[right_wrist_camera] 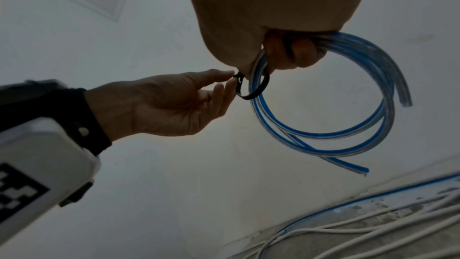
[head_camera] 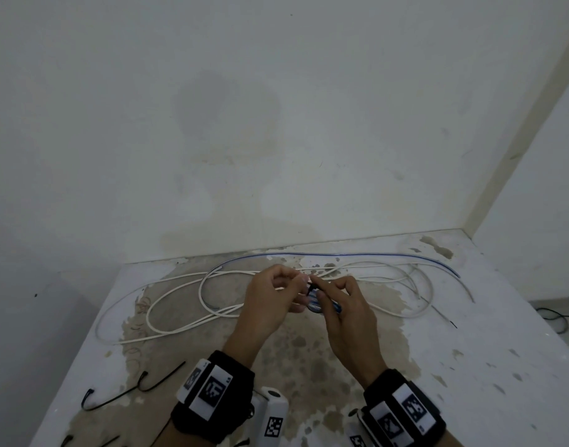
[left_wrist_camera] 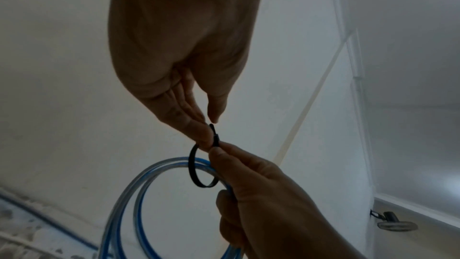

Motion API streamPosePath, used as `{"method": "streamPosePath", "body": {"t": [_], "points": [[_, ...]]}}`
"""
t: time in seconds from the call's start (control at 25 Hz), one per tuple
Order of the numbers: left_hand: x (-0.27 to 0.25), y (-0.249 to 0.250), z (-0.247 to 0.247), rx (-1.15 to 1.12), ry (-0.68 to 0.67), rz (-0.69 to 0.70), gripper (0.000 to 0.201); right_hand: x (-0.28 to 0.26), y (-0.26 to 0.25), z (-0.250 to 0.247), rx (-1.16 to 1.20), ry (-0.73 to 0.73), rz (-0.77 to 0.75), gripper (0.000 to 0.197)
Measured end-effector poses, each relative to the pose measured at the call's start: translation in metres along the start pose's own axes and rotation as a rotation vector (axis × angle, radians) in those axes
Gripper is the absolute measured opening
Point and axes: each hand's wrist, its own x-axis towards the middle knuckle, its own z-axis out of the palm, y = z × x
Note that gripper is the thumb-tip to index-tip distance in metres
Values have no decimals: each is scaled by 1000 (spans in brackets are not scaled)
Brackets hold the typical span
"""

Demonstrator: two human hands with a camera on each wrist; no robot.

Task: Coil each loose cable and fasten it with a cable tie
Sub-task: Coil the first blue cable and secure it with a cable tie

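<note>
above the white cables [head_camera: 180,324] | right hand [head_camera: 347,314] grips blue coil [right_wrist_camera: 323,135] | left hand [head_camera: 270,301] pinches black cable tie [left_wrist_camera: 196,170] looped round coil

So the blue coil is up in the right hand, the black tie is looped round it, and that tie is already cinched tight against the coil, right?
Not tight. In the left wrist view the black tie hangs as a slack loop round the blue coil. The right hand does hold the coil up; the left hand pinches the tie's end.
</note>
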Motion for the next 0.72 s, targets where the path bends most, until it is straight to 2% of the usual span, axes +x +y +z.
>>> {"method": "streamPosePath", "body": {"t": [0.12, 0.24, 0.36, 0.48, 0.56, 0.72], "points": [[-3, 0, 0, 52, -34, -64, 25, -1, -1, 2, 32, 3, 19, 30], [-2, -1, -2, 55, -60, -76, 26, -2, 1, 2, 94, -79, 43, 31], [1, -1, -4, 72, -75, -77, 23, -1, 0, 1, 350, -138, 105, 33], [-1, 0, -2, 137, -112, -50, 23, 3, 0, -1, 535, -143, 187, 23], [-2, 3, -2, 163, -104, -40, 23, 6, -1, -4, 588, -181, 199, 17], [1, 14, -11, 92, -24, -32, 25, 11, 2, -9, 629, -240, 265, 18]]}}
